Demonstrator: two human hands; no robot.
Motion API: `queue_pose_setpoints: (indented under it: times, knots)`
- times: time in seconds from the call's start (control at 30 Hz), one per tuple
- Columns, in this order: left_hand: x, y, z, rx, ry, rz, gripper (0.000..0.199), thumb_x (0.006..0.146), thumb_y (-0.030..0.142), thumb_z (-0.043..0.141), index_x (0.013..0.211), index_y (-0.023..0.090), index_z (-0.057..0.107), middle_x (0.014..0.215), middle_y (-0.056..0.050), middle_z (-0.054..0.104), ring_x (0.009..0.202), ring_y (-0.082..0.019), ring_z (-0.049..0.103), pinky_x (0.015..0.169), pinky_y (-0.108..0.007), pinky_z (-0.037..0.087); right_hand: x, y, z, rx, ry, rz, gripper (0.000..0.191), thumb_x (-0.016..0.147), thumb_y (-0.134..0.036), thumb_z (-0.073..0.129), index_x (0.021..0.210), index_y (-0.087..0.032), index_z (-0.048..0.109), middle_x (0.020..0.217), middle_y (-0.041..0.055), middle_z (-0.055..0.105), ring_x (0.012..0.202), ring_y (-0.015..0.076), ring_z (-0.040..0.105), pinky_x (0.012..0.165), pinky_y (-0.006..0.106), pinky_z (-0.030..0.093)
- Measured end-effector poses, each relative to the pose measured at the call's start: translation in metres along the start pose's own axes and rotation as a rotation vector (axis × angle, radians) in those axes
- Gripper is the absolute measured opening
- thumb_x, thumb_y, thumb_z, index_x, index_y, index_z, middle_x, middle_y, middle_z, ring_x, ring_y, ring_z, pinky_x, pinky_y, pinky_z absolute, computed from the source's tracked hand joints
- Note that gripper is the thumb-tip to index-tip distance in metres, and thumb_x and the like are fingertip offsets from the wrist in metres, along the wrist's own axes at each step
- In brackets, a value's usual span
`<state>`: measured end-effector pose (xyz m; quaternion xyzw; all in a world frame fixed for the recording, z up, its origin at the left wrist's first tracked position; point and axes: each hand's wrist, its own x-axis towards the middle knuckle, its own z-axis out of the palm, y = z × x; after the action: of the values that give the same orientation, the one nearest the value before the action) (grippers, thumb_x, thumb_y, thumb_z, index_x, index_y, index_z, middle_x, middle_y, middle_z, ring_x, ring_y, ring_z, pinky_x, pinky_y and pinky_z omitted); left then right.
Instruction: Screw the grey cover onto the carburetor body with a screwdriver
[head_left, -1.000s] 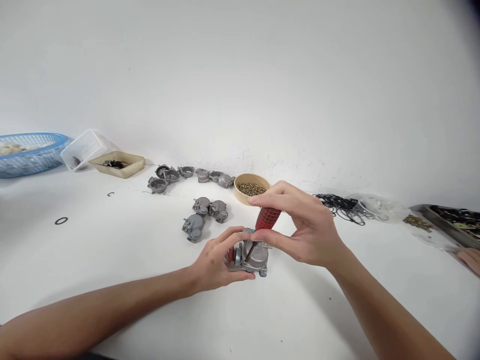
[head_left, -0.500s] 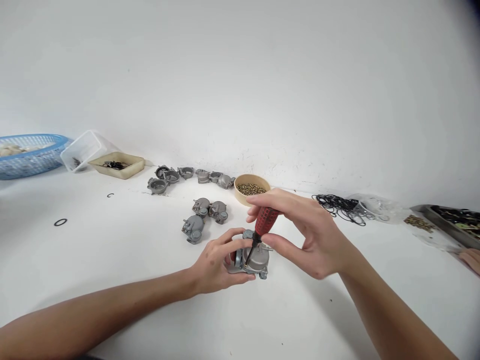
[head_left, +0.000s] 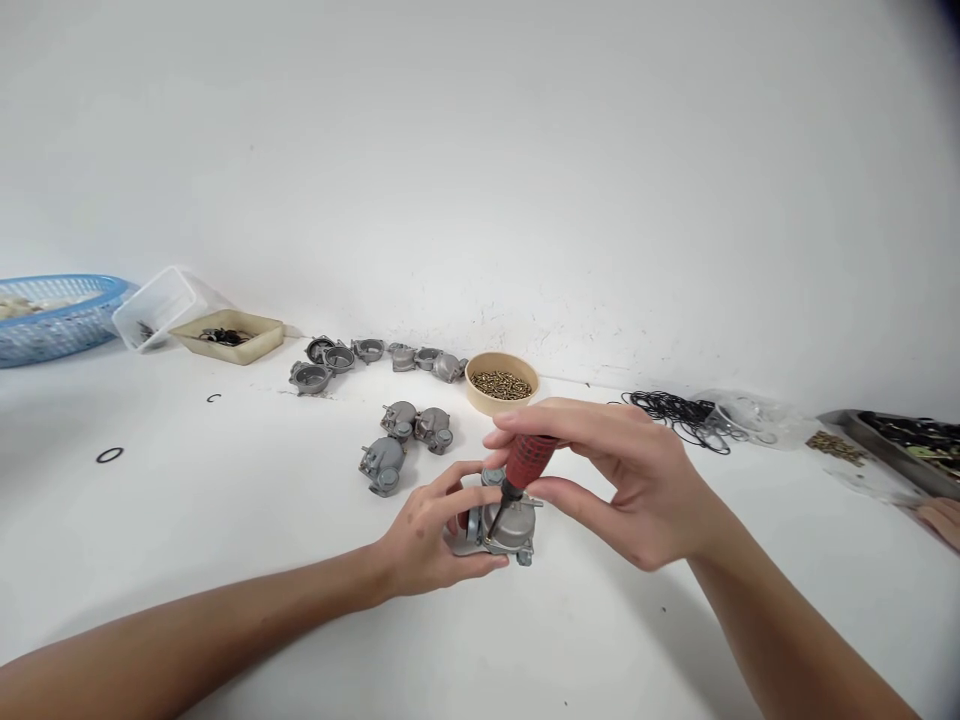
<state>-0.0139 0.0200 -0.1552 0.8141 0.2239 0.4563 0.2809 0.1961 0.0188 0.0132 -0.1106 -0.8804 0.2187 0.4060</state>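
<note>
Wall: white and scuffed low down, running behind the white table point(head_left: 420, 650).
Right hand point(head_left: 622, 480): thumb and fingers clamped around the red handle of a screwdriver point(head_left: 529, 462), above the left hand point(head_left: 427, 535).
Left hand: thumb and fingers clamped around the left side of a gray metal housing point(head_left: 511, 525).
Blue basket point(head_left: 67, 340): at the far left, pale things inside.
Metal tray point(head_left: 874, 450): at the right edge, dark pieces in it; part of another person's hand point(head_left: 941, 520) shows just beside it.
Clear box point(head_left: 165, 300): tilted, between the basket and a beige tray point(head_left: 259, 345) with dark bits.
Black rings point(head_left: 671, 412): a tangled heap near the wall, next to a clear bag point(head_left: 757, 415).
Round tub point(head_left: 491, 402): filled with brass-colored screws, beyond the hands.
Held housing: near the middle of the view, domed side up; whether it touches the table I cannot tell.
Three similar housings point(head_left: 382, 465): grouped on the table, left of the tub.
Screwdriver: tilted, its tip at a brass-colored spot on the held housing's near left edge.
Loose black ring point(head_left: 110, 455): flat on the table at left.
</note>
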Motion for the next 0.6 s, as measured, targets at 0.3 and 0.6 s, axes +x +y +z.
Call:
queue_pose_setpoints:
  times: [0.3,0.6]
  knots:
    - [-0.001,-0.0009,0.0016,0.05,0.012,0.024,0.051,0.094,0.045,0.075,0.139,0.031,0.056,0.139,-0.013,0.052,0.073,-0.016,0.062,0.055,-0.03,0.059,0.0017,-0.0054,-0.0024,-0.012,-0.04,0.012,0.045,0.097,-0.011,0.055,0.141,-0.023,0.058,0.104,0.008,0.074,0.086,0.0183,0.072,0.076,0.037,0.063]
    - [0.0013,0.0019,-0.0011,0.078,-0.03,0.0,0.048,0.093,0.045,0.075,0.136,0.029,0.059,0.136,-0.013,0.056,0.087,-0.024,0.067,0.058,-0.03,0.061,-0.0005,-0.0027,0.0038,-0.056,0.03,-0.005,0.046,0.095,-0.013,0.061,0.139,-0.025,0.061,0.095,0.0047,0.073,0.08,0.0164,0.07,0.068,0.032,0.062]
